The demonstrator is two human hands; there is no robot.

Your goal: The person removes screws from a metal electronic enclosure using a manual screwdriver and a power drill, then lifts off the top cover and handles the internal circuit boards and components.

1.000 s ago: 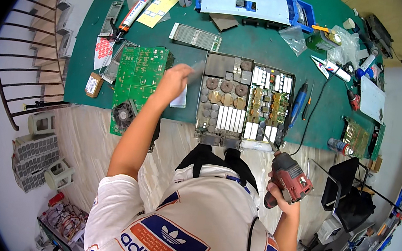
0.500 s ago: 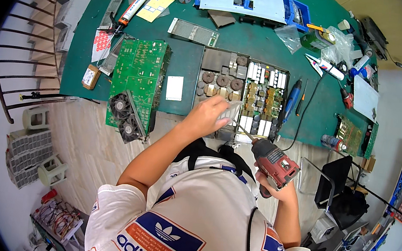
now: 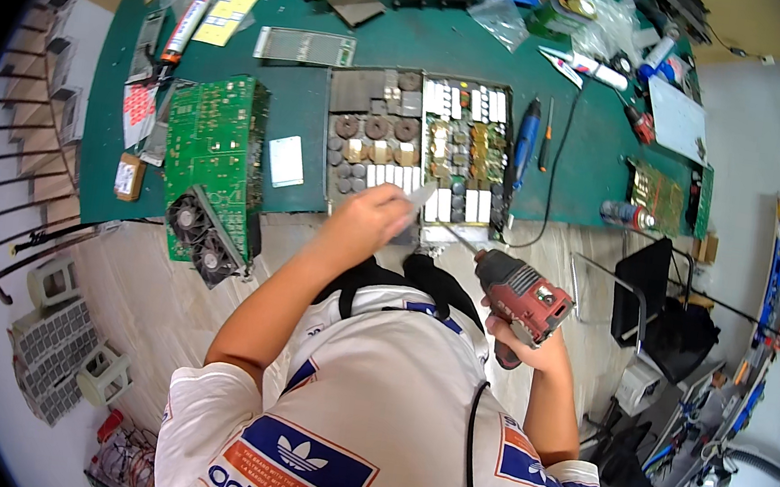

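On the left of the green table point(image 3: 423, 50), a small brown box point(image 3: 128, 177) lies near the edge, and right of it stands a green circuit board point(image 3: 214, 129) whose near end, with two black fans point(image 3: 199, 235), reaches past the table's near edge. A white card point(image 3: 286, 162) lies flat between this board and a dusty module point(image 3: 375, 130) packed with dark round parts and white blocks. The left hand point(image 3: 365, 226) is over that module's near end, fingers curled nearly closed, fingertips pinching a thin, pale piece point(image 3: 423, 194); whether the piece touches anything below, I cannot tell. A second module point(image 3: 465, 150), with white and golden parts, lies just right of the first. Nearer than the table edge, the right hand point(image 3: 530, 349) is wrapped around the handle of a red and black power drill point(image 3: 524, 299), whose bit points left and far, toward the modules' near end. Just right of the second module lie a blue pen-shaped tool point(image 3: 525, 143) and an orange-handled screwdriver point(image 3: 547, 136); farther right, a spray can point(image 3: 627, 214) lies beside another circuit board point(image 3: 657, 196).
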